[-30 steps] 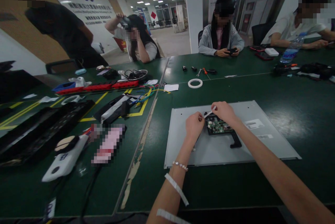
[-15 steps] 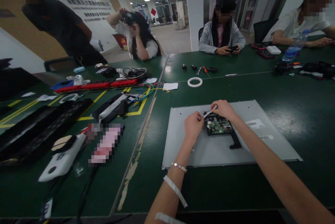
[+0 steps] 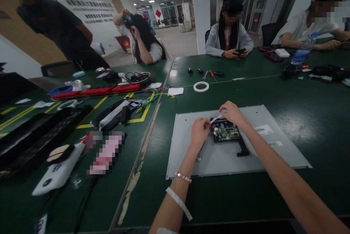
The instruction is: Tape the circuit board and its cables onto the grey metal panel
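Note:
A grey metal panel (image 3: 273, 124) lies flat on the green table, with a small green circuit board (image 3: 225, 133) in a black bracket mounted near its middle. My left hand (image 3: 199, 132) is closed in a pinch just left of the board. My right hand (image 3: 232, 113) is closed above the board's far edge. Between the two hands runs a short white strip (image 3: 216, 119), one end pinched in each hand.
A white tape roll (image 3: 201, 86) and small tools (image 3: 210, 73) lie beyond the panel. To the left are red bars (image 3: 109, 89), coloured wires (image 3: 149, 100), black frames (image 3: 41, 132) and a white device (image 3: 54, 175). Other people sit at the far side; a water bottle (image 3: 303, 53) stands far right.
Both hands stayed at the board holding the white strip, shifting slightly left and farther away as the view drifted. A seated person across the table raised both arms to the head.

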### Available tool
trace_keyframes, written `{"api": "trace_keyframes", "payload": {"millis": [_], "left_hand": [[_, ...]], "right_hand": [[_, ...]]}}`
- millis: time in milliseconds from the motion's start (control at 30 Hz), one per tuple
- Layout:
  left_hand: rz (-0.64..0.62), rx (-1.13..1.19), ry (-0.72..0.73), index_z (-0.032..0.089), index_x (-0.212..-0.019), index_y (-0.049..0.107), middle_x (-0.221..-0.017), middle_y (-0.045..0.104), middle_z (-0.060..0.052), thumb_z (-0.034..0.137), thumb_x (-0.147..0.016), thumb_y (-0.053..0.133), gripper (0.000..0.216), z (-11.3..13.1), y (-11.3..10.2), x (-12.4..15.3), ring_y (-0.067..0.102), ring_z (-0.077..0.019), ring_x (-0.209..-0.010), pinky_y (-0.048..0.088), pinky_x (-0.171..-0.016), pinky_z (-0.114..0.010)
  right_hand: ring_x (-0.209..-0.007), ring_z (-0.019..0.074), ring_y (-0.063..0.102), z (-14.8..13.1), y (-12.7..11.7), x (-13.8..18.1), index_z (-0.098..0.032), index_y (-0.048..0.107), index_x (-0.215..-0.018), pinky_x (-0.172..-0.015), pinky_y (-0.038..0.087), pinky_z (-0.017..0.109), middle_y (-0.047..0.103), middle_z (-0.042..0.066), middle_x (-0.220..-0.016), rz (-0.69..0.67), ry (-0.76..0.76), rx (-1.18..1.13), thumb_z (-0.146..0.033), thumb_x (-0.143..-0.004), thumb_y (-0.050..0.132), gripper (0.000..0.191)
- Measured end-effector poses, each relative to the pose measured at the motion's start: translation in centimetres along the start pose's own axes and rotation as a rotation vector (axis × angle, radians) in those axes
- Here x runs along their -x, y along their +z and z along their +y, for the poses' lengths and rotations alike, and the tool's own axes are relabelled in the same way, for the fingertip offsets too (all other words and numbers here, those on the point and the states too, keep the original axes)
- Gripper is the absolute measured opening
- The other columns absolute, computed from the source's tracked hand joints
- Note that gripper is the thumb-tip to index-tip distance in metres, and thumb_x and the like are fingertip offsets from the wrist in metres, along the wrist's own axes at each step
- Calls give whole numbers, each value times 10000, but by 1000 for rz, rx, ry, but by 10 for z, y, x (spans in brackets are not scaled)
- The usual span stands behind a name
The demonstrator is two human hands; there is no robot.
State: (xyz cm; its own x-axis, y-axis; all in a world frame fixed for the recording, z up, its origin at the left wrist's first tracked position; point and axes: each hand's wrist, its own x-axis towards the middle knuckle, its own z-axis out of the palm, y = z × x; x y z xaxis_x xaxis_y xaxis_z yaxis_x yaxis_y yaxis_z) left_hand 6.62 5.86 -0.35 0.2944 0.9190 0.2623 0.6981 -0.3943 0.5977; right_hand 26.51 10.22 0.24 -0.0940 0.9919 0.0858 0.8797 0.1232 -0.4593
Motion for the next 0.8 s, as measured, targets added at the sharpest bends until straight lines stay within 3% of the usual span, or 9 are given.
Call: {"api": "trace_keyframes", "payload": {"millis": [167,567,667,800], "left_hand": [[6,-4,-13,179,-774,661,-810,621,-33,31,-723,515,214,-2,0,0,570,-173,-805,442,-775,-289],[19,71,-51,169,-738,672,-751,648,-24,54,-701,547,174,-6,-2,1,594,-157,-751,450,-753,-274],[1,163,-69,168,-735,670,-751,662,-19,41,-683,542,188,-6,-3,1,601,-150,-748,455,-751,-263],[1,240,-92,161,-746,676,-756,673,-23,58,-681,534,187,-7,-4,2,596,-152,-735,453,-739,-263]], "right_hand": [[-826,128,587,-12,2,3,-192,732,-816,-769,389,184,665,41,-869,-88,-48,-7,-166,-774,528,210],[-879,161,609,1,-18,11,-155,704,-968,-784,417,231,681,73,-940,8,73,3,-149,-819,484,265],[-887,154,610,-15,-33,16,-162,697,-996,-805,420,227,681,64,-954,8,25,-38,-173,-834,492,262],[-834,115,607,-63,-53,39,-192,689,-994,-782,422,203,683,20,-942,-17,-143,-199,-204,-845,507,236]]}}
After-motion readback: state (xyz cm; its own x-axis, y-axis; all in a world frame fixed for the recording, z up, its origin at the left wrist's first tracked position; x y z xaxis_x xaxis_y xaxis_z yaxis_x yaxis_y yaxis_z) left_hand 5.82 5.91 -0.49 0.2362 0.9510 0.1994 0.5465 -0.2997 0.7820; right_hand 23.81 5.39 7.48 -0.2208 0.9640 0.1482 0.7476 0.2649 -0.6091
